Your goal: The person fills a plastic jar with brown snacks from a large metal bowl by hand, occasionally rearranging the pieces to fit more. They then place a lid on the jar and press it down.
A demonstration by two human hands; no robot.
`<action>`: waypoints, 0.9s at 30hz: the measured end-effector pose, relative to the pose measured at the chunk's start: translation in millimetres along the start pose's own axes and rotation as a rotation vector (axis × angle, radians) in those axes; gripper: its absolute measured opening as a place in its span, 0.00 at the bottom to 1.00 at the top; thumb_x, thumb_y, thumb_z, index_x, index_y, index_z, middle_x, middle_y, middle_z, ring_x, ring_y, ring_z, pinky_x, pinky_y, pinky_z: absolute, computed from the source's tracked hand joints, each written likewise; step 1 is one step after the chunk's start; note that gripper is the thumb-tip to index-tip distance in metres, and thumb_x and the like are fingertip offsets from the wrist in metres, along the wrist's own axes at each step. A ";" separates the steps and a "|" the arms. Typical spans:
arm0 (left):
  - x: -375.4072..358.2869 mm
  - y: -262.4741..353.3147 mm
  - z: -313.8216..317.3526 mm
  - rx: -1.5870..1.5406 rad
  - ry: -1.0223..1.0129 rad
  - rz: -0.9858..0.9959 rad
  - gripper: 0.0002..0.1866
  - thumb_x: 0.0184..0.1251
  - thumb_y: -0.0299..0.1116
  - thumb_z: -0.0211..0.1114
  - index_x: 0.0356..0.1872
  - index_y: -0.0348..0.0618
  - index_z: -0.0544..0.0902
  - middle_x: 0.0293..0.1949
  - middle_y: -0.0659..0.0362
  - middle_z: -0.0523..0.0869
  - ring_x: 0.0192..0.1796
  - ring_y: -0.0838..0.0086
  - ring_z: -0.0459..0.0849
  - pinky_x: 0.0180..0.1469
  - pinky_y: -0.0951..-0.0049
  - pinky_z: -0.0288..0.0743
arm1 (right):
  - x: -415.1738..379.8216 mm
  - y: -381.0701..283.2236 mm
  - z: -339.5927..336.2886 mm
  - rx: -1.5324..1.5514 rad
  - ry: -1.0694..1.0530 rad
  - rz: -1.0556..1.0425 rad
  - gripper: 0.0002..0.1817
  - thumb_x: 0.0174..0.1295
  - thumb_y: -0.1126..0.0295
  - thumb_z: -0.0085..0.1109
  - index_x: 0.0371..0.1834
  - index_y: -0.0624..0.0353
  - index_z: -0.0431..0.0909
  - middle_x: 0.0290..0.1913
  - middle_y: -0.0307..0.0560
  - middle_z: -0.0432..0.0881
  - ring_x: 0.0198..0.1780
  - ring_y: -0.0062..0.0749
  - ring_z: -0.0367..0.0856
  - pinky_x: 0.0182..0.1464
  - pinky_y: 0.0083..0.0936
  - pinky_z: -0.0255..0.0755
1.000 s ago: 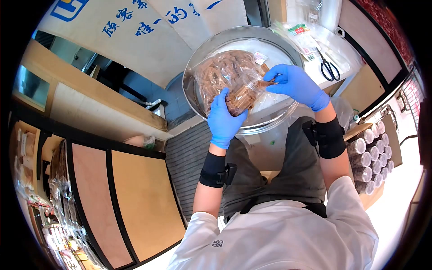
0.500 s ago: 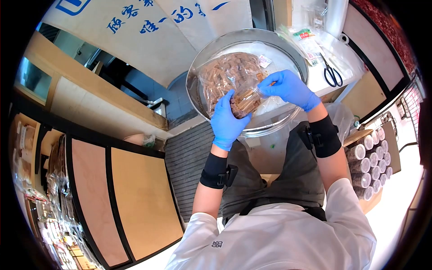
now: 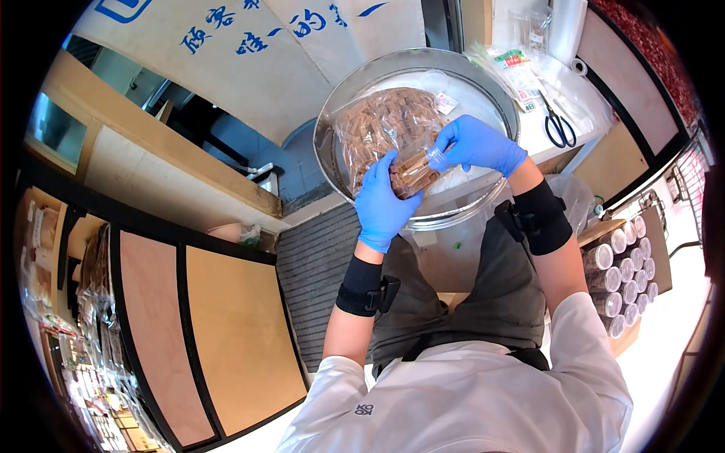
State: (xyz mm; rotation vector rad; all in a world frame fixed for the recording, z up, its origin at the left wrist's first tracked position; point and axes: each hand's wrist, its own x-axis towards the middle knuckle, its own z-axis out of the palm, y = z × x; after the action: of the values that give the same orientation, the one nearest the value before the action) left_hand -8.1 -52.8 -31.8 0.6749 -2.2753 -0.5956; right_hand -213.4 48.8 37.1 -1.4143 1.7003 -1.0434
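A clear plastic jar (image 3: 411, 171) with brown pieces inside lies tilted between my gloved hands. My left hand (image 3: 384, 202) is wrapped round its lower end. At the jar's mouth, my right hand (image 3: 479, 145) is closed with its fingertips on the clear rim; whether it pinches a lid or the rim is too small to tell. Behind the jar, a large clear bag (image 3: 381, 121) of brown pieces rests in a round metal tray (image 3: 326, 143). A small white label (image 3: 445, 103) shows at the bag's right side.
Black scissors (image 3: 559, 128) and a printed packet (image 3: 519, 79) lie on the white table (image 3: 555, 153) at the right. Several lidded jars (image 3: 619, 275) are stacked at the lower right. A cloth banner (image 3: 302, 68) hangs ahead. Tan panels (image 3: 242, 325) stand at the left.
My right hand has shifted slightly at the jar's mouth, its fingers now closer round the rim. My left hand has hardly moved on the jar.
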 end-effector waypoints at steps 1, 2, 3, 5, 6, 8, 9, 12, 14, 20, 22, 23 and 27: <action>-0.1 0.3 0.0 0.000 -0.002 -0.005 0.44 0.40 0.40 0.81 0.65 0.45 0.73 0.54 0.54 0.81 0.56 0.58 0.81 0.56 0.61 0.77 | 2.0 1.0 1.5 -0.001 -0.001 0.000 0.11 0.55 0.61 0.73 0.32 0.58 0.88 0.26 0.36 0.84 0.24 0.17 0.77 0.24 0.17 0.71; 0.1 -0.7 0.4 0.000 -0.001 -0.005 0.44 0.40 0.40 0.81 0.65 0.45 0.73 0.54 0.54 0.81 0.56 0.58 0.81 0.56 0.61 0.77 | 4.8 3.1 3.0 -0.043 0.001 -0.003 0.12 0.55 0.60 0.75 0.31 0.58 0.87 0.25 0.36 0.83 0.24 0.16 0.77 0.23 0.16 0.70; 0.1 -2.5 1.3 -0.001 -0.001 0.004 0.44 0.41 0.40 0.81 0.65 0.45 0.73 0.54 0.54 0.81 0.56 0.59 0.81 0.56 0.61 0.77 | 6.0 4.3 3.9 -0.084 0.003 -0.006 0.14 0.54 0.59 0.76 0.30 0.58 0.87 0.24 0.36 0.83 0.23 0.16 0.77 0.23 0.15 0.69; -0.5 -3.8 2.1 -0.003 0.000 0.013 0.44 0.41 0.40 0.81 0.65 0.45 0.73 0.53 0.54 0.81 0.56 0.59 0.81 0.56 0.61 0.77 | 5.2 4.5 3.6 -0.073 -0.010 -0.009 0.14 0.56 0.58 0.75 0.32 0.58 0.86 0.25 0.35 0.83 0.25 0.15 0.77 0.24 0.15 0.69; -0.7 -3.7 2.5 0.011 0.011 0.021 0.44 0.41 0.40 0.81 0.65 0.46 0.73 0.53 0.55 0.81 0.55 0.59 0.82 0.56 0.62 0.77 | 4.9 4.7 3.1 -0.063 -0.023 -0.012 0.13 0.58 0.58 0.73 0.33 0.57 0.85 0.26 0.35 0.83 0.26 0.15 0.78 0.25 0.16 0.70; -1.7 -4.2 3.3 0.026 0.025 0.028 0.44 0.41 0.40 0.81 0.65 0.46 0.73 0.53 0.55 0.81 0.55 0.59 0.82 0.56 0.62 0.77 | -3.6 2.5 2.5 0.023 -0.018 -0.016 0.12 0.62 0.59 0.70 0.36 0.57 0.84 0.29 0.35 0.84 0.29 0.15 0.79 0.28 0.16 0.71; -1.2 -5.1 4.0 0.016 0.035 0.031 0.44 0.41 0.40 0.80 0.65 0.46 0.73 0.53 0.55 0.81 0.55 0.59 0.82 0.56 0.61 0.77 | -8.0 0.6 1.8 0.109 -0.015 -0.021 0.11 0.65 0.59 0.66 0.38 0.56 0.84 0.32 0.35 0.84 0.33 0.14 0.79 0.31 0.16 0.72; -2.4 -5.7 4.1 0.001 0.045 0.027 0.44 0.41 0.40 0.80 0.66 0.47 0.73 0.53 0.55 0.81 0.55 0.59 0.82 0.56 0.61 0.77 | -20.5 -4.8 0.8 0.122 -0.036 -0.063 0.10 0.69 0.61 0.60 0.46 0.52 0.83 0.37 0.34 0.83 0.37 0.15 0.80 0.34 0.17 0.73; -2.8 -4.7 3.4 -0.003 0.047 0.023 0.44 0.41 0.40 0.80 0.66 0.47 0.73 0.53 0.55 0.81 0.55 0.59 0.82 0.56 0.61 0.77 | -24.8 4.5 -3.5 0.140 -0.028 -0.091 0.10 0.70 0.62 0.59 0.49 0.52 0.82 0.37 0.35 0.83 0.39 0.16 0.80 0.36 0.16 0.73; -2.1 -5.5 3.9 -0.003 0.054 0.040 0.44 0.41 0.41 0.80 0.65 0.46 0.74 0.53 0.55 0.81 0.54 0.60 0.82 0.56 0.61 0.77 | -40.1 -4.0 -2.4 0.144 0.110 -0.148 0.20 0.70 0.69 0.54 0.66 0.50 0.71 0.39 0.38 0.83 0.42 0.19 0.81 0.41 0.18 0.74; -2.0 -6.4 4.0 0.009 0.051 0.044 0.44 0.41 0.41 0.80 0.65 0.45 0.73 0.53 0.54 0.81 0.53 0.60 0.82 0.55 0.62 0.77 | -42.1 -7.6 -3.1 0.100 0.151 -0.150 0.24 0.69 0.71 0.54 0.69 0.51 0.68 0.39 0.39 0.83 0.43 0.19 0.80 0.43 0.19 0.74; -1.9 -6.1 3.6 0.010 0.053 0.043 0.44 0.41 0.41 0.80 0.65 0.45 0.73 0.53 0.54 0.81 0.53 0.60 0.82 0.55 0.62 0.77 | -42.5 -9.3 -3.2 0.098 0.154 -0.160 0.25 0.68 0.73 0.56 0.69 0.52 0.67 0.39 0.40 0.82 0.43 0.19 0.80 0.43 0.20 0.75; -2.0 -5.2 3.3 -0.003 0.032 0.020 0.44 0.41 0.41 0.80 0.65 0.45 0.73 0.52 0.54 0.82 0.53 0.60 0.82 0.55 0.63 0.78 | -39.6 -8.0 -0.7 0.140 0.214 -0.130 0.27 0.63 0.76 0.63 0.66 0.56 0.69 0.36 0.39 0.82 0.39 0.19 0.79 0.45 0.20 0.75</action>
State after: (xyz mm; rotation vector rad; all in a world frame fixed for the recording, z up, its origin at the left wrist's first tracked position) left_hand -7.7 -54.8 -37.9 0.6546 -2.2486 -0.5746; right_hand -203.5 87.2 45.0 -1.3782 1.6625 -1.4014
